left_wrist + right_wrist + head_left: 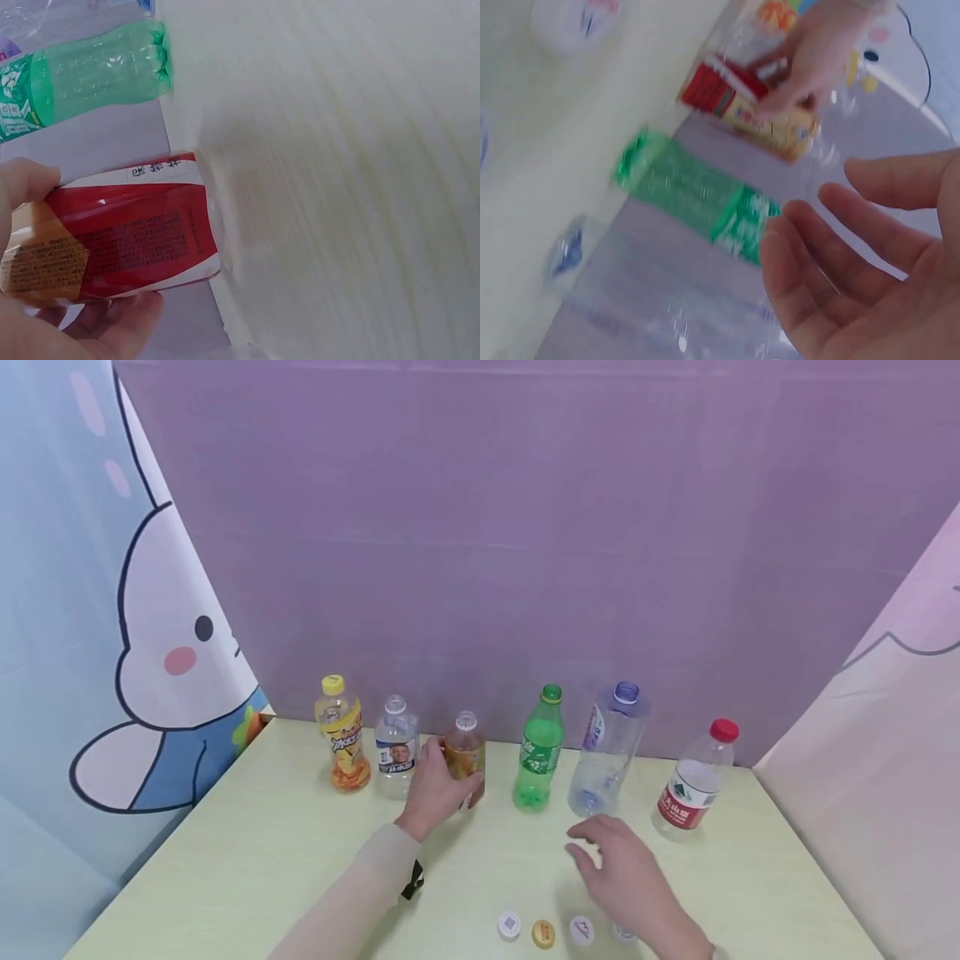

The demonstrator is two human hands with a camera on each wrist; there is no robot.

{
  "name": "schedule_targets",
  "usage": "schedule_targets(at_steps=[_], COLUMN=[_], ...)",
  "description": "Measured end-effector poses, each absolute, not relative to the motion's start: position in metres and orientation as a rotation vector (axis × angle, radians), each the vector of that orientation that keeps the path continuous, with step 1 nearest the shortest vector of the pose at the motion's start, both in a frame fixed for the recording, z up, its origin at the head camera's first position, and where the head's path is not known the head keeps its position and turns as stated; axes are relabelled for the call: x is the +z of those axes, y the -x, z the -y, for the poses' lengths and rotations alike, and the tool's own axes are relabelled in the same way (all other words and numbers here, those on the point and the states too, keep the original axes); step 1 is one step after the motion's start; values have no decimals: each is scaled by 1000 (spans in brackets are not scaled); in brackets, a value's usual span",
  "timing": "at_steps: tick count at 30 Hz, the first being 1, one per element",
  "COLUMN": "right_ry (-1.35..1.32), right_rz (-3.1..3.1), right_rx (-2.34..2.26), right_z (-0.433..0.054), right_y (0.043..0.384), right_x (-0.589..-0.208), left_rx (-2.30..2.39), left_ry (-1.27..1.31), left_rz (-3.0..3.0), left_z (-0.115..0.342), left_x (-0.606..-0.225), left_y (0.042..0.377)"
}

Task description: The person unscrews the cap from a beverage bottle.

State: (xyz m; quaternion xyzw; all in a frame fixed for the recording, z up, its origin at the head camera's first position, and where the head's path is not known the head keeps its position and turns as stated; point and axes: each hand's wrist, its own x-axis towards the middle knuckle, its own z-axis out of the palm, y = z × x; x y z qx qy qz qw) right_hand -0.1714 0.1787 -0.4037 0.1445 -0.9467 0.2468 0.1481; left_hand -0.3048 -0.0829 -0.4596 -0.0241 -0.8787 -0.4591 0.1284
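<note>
My left hand (pixel 438 789) grips a capless bottle with a red and yellow label (pixel 467 752) round its middle. In the left wrist view the fingers and thumb wrap that bottle (pixel 142 229), its base close to the table. Over the table on the right, my right hand (pixel 626 877) hangs with loosely curved fingers and holds nothing; the right wrist view shows the same bare hand (pixel 870 262). Beyond it stand a green bottle (pixel 539 752) and a large clear bottle with a blue neck (pixel 609 752), both capless.
Left of the held bottle stand a capless clear bottle (pixel 395 752) and a yellow-capped bottle (pixel 343 739). A red-capped bottle (pixel 693 785) is at the right. Loose caps, including a white cap (pixel 509 926) and a gold cap (pixel 543 933), lie near the front. A purple curtain (pixel 525 543) hangs behind.
</note>
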Motion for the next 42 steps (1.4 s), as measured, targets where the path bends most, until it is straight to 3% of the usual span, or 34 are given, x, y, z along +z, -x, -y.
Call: schedule_targets(at_steps=[14, 33, 42], right_ry=[-375, 242, 323], right_rz=[2043, 2307, 2430], right_rx=[713, 1074, 1179], right_z=[-254, -309, -321], right_y=[210, 237, 256], right_x=[-393, -387, -391], left_rx=[-1248, -1157, -1151], left_ry=[6, -79, -68], left_rz=[2548, 2533, 2558], left_z=[74, 65, 68], left_x=[-462, -466, -466], left_y=[307, 304, 305])
